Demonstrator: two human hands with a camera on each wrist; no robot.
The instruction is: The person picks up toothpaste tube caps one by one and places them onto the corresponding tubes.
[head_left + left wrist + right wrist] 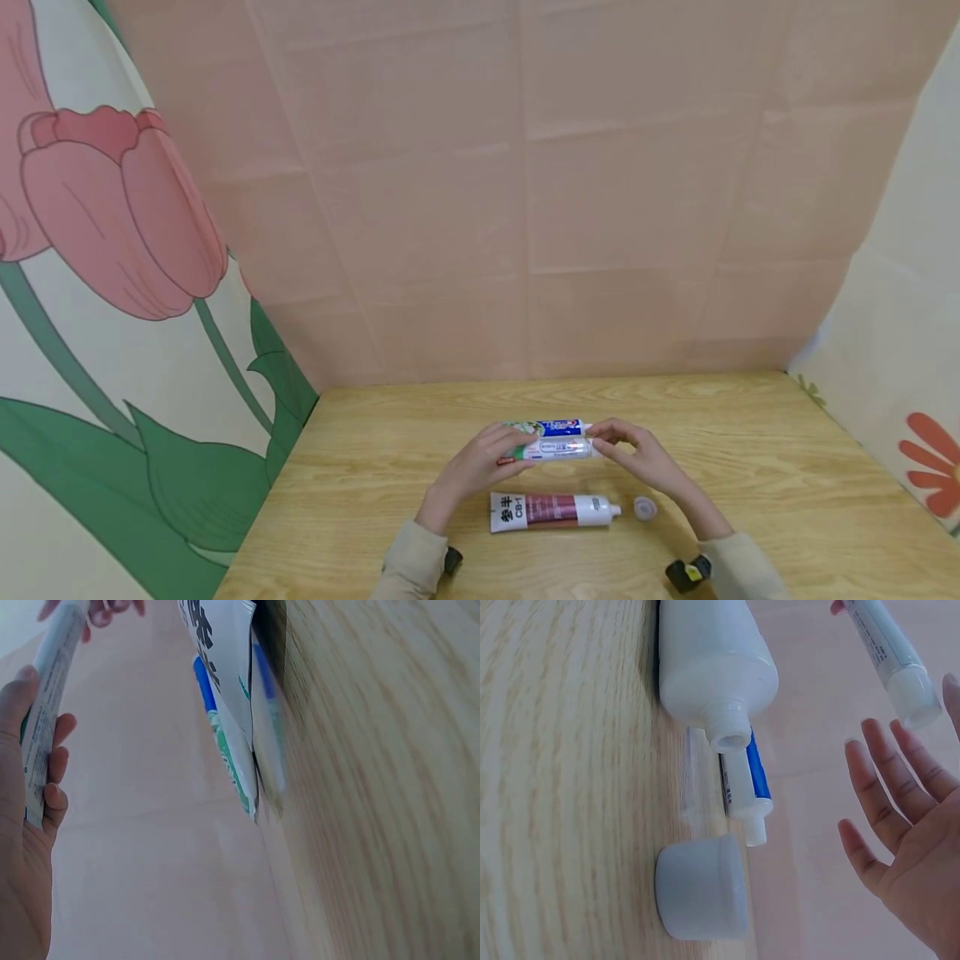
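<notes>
The largest thing is a pink sheet (525,183), which covers the wall at the back and shows fold lines. Before it stands the table (360,467), with a light wood pattern. On the left side wall there is a big printed tulip (127,217).

The left hand (480,460) holds a tube above the table, with the thumb on one side and the fingers curled around the other. The right hand (641,458) has its fingers spread and holds nothing; it is just beside the capped end of this tube, and I cannot tell if any fingertip touches it.

The large tube (551,511), white and dark red, lies on the table near the person. On its white end one can read "参半" and "CB-1"; the smaller printing on the red part is too blurred. Its nozzle is bare and points to the right.

The held tube (558,449) is white with green; it bears a small blue framed label, whose characters are not clear to me. The blue and green tube (562,427) lies on the table farther back, with its white cap on; its lettering is also unclear.

The smallest is a loose white cap (645,508), standing on the table near the bare nozzle.
</notes>
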